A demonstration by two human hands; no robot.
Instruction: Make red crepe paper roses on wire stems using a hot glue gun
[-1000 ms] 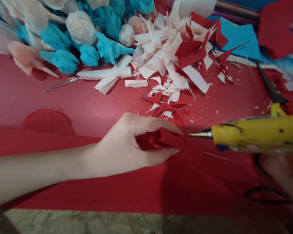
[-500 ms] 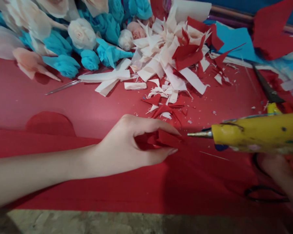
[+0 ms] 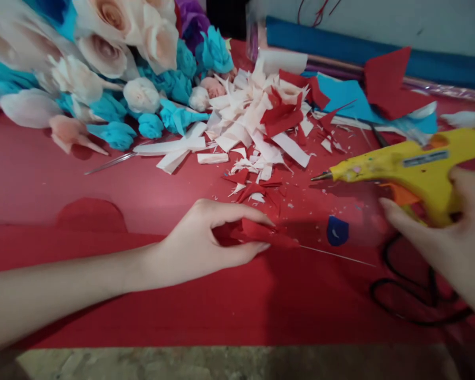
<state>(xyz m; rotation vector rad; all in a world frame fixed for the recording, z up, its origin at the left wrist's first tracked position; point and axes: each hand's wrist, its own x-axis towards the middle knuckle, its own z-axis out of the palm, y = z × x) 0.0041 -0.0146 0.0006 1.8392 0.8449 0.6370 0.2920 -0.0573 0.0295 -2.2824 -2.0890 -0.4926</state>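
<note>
My left hand (image 3: 217, 232) pinches a red crepe-paper flower (image 3: 257, 230) between thumb and fingers, low over the red cloth. A thin wire stem (image 3: 336, 255) sticks out of the flower to the right. At the right, my right hand (image 3: 455, 232) is around the handle of a yellow hot glue gun (image 3: 404, 163), one digit stretched out below the gun. Its metal nozzle points left, apart from the flower. The gun's black cord (image 3: 415, 311) loops beneath this hand. A small dark blue piece (image 3: 338, 230) lies between the hands.
Paper scraps (image 3: 257, 116), white and red, are heaped behind my left hand. Cream, blue and purple paper flowers (image 3: 142, 95) crowd the back left. Red paper (image 3: 391, 84), blue sheets (image 3: 340, 97) and wrapped rolls (image 3: 372, 58) lie at the back right. A red paper round (image 3: 91, 215) lies left.
The glue gun has moved away from the flower, back and to the right, with my right hand. The dark blue piece has come into full view. My left hand keeps the flower.
</note>
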